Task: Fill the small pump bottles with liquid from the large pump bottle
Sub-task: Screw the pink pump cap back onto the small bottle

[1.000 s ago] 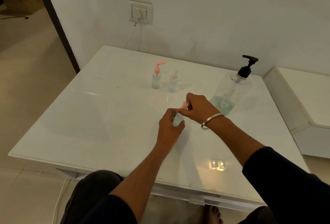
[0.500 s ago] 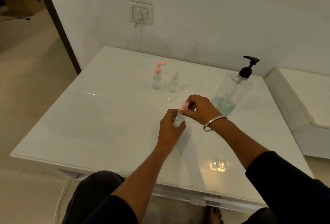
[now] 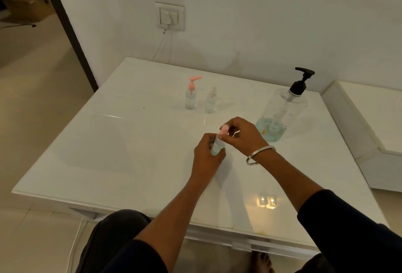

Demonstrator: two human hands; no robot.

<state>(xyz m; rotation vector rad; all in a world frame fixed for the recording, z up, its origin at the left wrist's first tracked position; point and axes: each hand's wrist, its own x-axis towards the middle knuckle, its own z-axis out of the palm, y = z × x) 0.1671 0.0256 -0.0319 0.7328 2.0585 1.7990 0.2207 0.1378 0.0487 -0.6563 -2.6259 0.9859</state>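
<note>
Large pump bottle stands at the white table's far right. Nearer us, our left hand grips a small bottle; our right hand pinches its pink cap.

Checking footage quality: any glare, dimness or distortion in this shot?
Head view: dim, warm light; a bright reflection patch glares on the glossy table near its front edge; wide-angle lens bows the door frame; the clear small bottle looks soft.
</note>
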